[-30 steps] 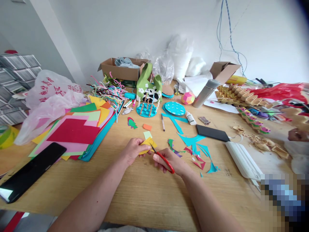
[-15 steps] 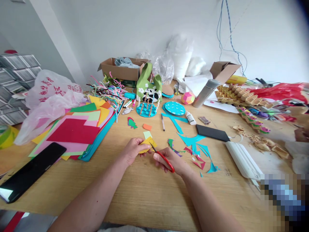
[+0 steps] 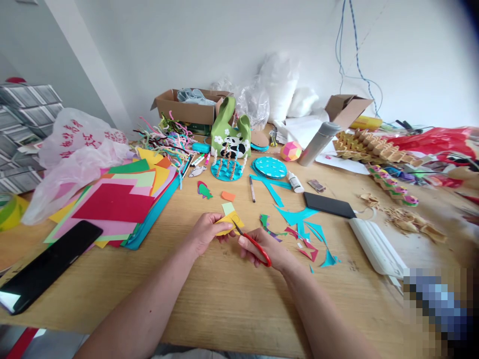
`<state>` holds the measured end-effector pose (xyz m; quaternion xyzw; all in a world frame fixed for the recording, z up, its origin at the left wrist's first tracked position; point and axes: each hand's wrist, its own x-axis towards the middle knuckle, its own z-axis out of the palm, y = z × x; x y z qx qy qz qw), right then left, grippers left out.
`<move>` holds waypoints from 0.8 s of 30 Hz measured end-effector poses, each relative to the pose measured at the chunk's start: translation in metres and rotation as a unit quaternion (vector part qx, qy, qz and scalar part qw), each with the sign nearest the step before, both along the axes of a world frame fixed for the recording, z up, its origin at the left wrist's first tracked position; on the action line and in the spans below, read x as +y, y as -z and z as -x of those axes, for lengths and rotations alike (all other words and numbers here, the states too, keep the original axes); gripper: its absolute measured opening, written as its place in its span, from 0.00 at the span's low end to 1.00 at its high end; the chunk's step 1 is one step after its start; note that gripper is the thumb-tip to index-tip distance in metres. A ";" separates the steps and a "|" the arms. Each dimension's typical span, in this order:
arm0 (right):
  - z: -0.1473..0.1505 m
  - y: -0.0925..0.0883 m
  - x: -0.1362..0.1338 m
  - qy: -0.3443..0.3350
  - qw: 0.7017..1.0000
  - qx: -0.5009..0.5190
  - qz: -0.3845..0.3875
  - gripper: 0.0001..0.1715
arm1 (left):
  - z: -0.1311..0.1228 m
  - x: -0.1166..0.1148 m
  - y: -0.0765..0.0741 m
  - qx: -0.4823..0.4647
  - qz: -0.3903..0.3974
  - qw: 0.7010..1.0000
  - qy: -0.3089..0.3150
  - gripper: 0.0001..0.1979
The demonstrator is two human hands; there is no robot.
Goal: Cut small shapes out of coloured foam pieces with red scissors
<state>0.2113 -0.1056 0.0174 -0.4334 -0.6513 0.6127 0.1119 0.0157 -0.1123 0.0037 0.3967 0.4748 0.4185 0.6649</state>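
Between its thumb and fingers, my left hand (image 3: pixel 207 233) pinches a small piece of yellow paper (image 3: pixel 235 218) with a curved line drawn on it. Red-handled scissors (image 3: pixel 256 248) are gripped in my right hand (image 3: pixel 264 248), their blades touching the paper's right edge. Just beyond the yellow piece lie a pale green paper slip (image 3: pixel 227 208) and an orange paper piece (image 3: pixel 228 196). Fish-shaped paper cutouts (image 3: pixel 204 190) in green and red rest further left. Green and purple paper scraps (image 3: pixel 265 221) are spread right of the scissors, near blue offcuts (image 3: pixel 297 217).
Stacked coloured paper (image 3: pixel 112 202) and a black phone (image 3: pixel 52 264) occupy the left. A glue bottle (image 3: pixel 295 182), a pen (image 3: pixel 252 189), a black power bank (image 3: pixel 329 205) and a white device (image 3: pixel 377 247) lie to the right. Behind stand a green panda bag (image 3: pixel 231 134) and a grey flask (image 3: pixel 319 144).
My hands, the scissors and the yellow paper look almost unmoved. At the far right edge, a blurred hand or arm has shifted.
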 end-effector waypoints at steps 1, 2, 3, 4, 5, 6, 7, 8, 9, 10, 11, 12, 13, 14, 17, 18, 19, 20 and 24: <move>0.000 0.000 0.000 -0.003 1.000 0.007 0.002 0.38 | 0.000 0.000 0.000 0.000 -0.001 1.000 0.003 0.14; 0.000 0.001 0.000 -0.006 1.000 0.014 0.003 0.38 | 0.000 0.000 0.000 -0.001 -0.003 1.000 0.006 0.14; 0.000 0.001 0.000 -0.008 1.000 0.020 0.004 0.38 | 0.000 -0.001 0.000 -0.002 -0.003 1.000 0.008 0.14; 0.000 0.001 0.000 -0.011 1.000 0.025 0.004 0.38 | -0.001 -0.001 0.000 -0.003 -0.002 1.000 0.009 0.14; 0.000 0.001 0.000 -0.014 0.999 0.030 0.004 0.38 | -0.001 -0.001 -0.001 -0.004 0.000 1.000 0.009 0.14; 0.000 0.001 0.000 -0.016 0.999 0.033 0.004 0.38 | -0.002 -0.001 -0.002 -0.005 0.002 1.000 0.008 0.14; 0.000 0.001 0.000 -0.018 0.999 0.036 0.005 0.38 | -0.002 -0.001 -0.002 -0.005 0.003 1.000 0.007 0.14; 0.000 0.002 0.000 -0.019 0.999 0.038 0.006 0.38 | -0.003 -0.001 -0.003 -0.005 0.003 1.000 0.007 0.14; 0.000 0.002 0.000 -0.019 0.999 0.039 0.006 0.38 | -0.003 -0.001 -0.003 -0.005 0.003 1.000 0.006 0.14; -0.001 0.002 0.000 -0.020 0.999 0.040 0.006 0.38 | -0.003 -0.001 -0.004 -0.006 0.003 1.000 0.006 0.14; -0.001 0.003 0.000 -0.020 0.999 0.041 0.005 0.38 | -0.004 0.000 -0.004 -0.005 0.003 1.000 0.006 0.14; -0.001 0.004 0.000 -0.022 0.999 0.041 0.004 0.38 | -0.004 0.000 -0.003 -0.005 0.003 1.000 0.006 0.14; -0.001 0.004 0.000 -0.023 0.999 0.041 0.004 0.38 | -0.003 0.000 -0.003 -0.004 0.003 1.000 0.006 0.13; -0.001 0.005 0.001 -0.024 0.999 0.041 0.002 0.38 | -0.003 0.000 -0.003 -0.002 0.003 1.000 0.007 0.13; 0.000 0.004 0.001 -0.023 0.999 0.038 0.000 0.39 | -0.003 0.000 -0.001 0.004 0.002 1.000 0.010 0.13; 0.000 0.004 0.000 -0.020 0.999 0.036 0.001 0.39 | -0.003 0.000 -0.001 0.004 0.001 1.000 0.012 0.13; 0.000 0.003 0.000 -0.015 0.999 0.032 0.002 0.39 | -0.003 0.000 -0.001 0.003 0.000 1.000 0.013 0.13; 0.001 0.002 0.000 -0.012 1.000 0.029 0.003 0.39 | -0.003 0.000 -0.001 0.002 -0.001 1.000 0.014 0.13; 0.002 0.001 0.000 -0.009 1.000 0.026 0.001 0.39 | -0.003 0.000 -0.001 -0.002 0.001 1.000 0.012 0.13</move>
